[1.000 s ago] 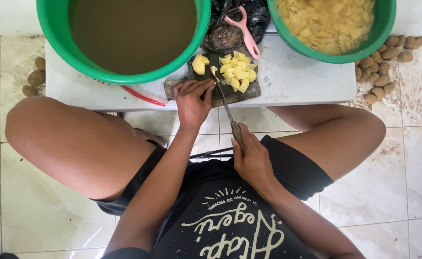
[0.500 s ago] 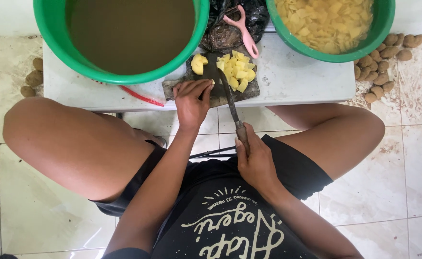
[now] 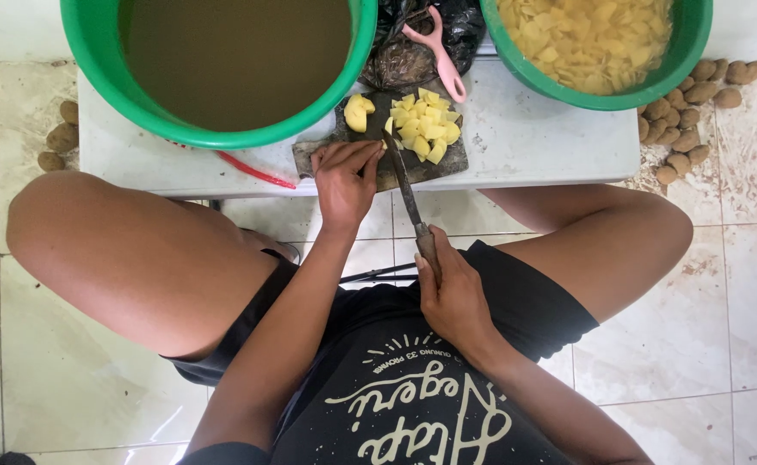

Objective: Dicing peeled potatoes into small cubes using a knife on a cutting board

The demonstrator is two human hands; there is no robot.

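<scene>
Yellow potato pieces [image 3: 426, 129] heaped on dark board [image 3: 447, 164], at table [image 3: 533, 138] edge, straight ahead of my hands. Knife [image 3: 404, 185]: long axis runs from me toward board, tip at heap's left side. My right hand [image 3: 452, 297] closed round handle, low over lap, well back from board. My left hand [image 3: 344, 176] nearer, fingers curled, pressing on board's near edge just left of blade. Larger potato piece [image 3: 359, 112] lies apart, left of heap.

On the low table [image 3: 551, 146] before us a cutting board [image 3: 434, 165] with potato pieces [image 3: 426, 129] sits between two basins [image 3: 94, 52], a peeler [image 3: 437, 53] behind it, whole potatoes [image 3: 684, 129] on the floor to the right.
</scene>
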